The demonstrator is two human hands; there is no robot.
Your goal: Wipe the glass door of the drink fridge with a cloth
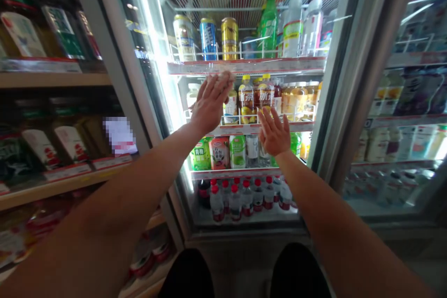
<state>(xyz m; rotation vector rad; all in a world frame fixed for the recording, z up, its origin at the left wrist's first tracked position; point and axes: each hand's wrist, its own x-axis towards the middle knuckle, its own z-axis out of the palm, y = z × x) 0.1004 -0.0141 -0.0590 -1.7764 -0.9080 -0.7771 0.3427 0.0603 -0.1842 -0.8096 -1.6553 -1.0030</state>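
My left hand point(211, 102) reaches up against the glass door point(195, 69) of a lit drinks fridge, just under the top shelf's front edge. Beneath its outstretched fingertips is a pale, crumpled cloth point(228, 76), pressed to the glass and mostly covered by the fingers. Lower and to the right, my right hand point(275, 134) rests with spread fingers on the same pane, holding nothing. Behind the glass near it stand yellow-capped tea bottles point(247, 98).
Inside the fridge, cans point(229, 37), drink cartons point(219, 152) and red-capped water bottles point(234, 202) fill wire shelves. On the left, wooden shelving point(56, 79) carries large jars and bottles. A metal door frame point(366, 79) and another fridge section stand at the right.
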